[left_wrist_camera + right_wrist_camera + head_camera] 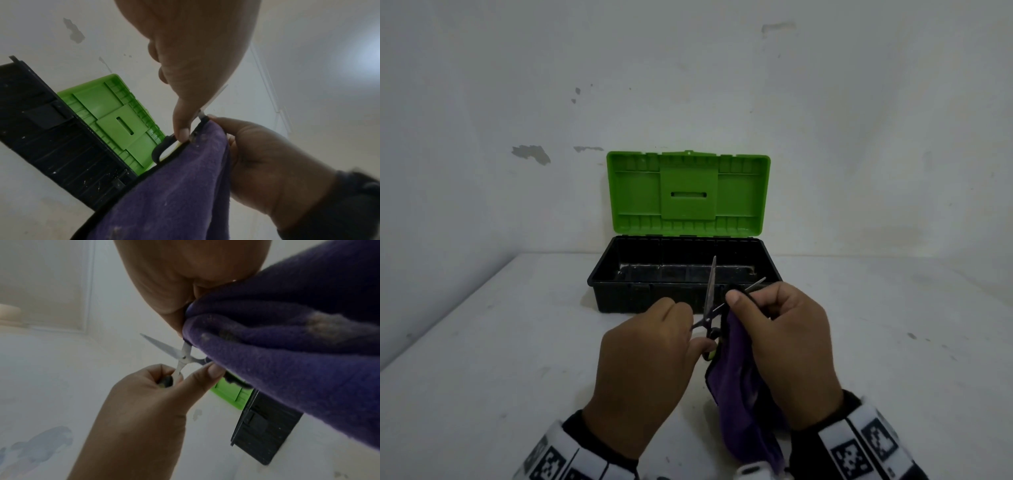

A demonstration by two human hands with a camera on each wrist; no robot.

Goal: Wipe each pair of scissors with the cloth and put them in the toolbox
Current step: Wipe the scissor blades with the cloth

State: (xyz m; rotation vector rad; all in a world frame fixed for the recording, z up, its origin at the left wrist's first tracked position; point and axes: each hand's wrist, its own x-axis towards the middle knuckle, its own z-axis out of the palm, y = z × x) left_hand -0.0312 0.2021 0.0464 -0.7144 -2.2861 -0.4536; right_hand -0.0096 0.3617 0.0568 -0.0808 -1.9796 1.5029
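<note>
My left hand [647, 359] grips the dark handles of a pair of scissors [710, 291], held above the table just in front of the toolbox. The blades are spread, one pointing up and one to the right. My right hand [791, 342] pinches a purple cloth [743, 394] around the right blade, and the rest of the cloth hangs down. In the right wrist view the scissors [180, 355] show their pivot beside the cloth [287, 353]. The toolbox [619, 298] has a black base and a raised green lid [688, 192]. I see nothing inside it.
The toolbox stands at the back of a white table [500, 342], against a scuffed white wall [859, 137]. The table's left edge runs diagonally at the left of the head view.
</note>
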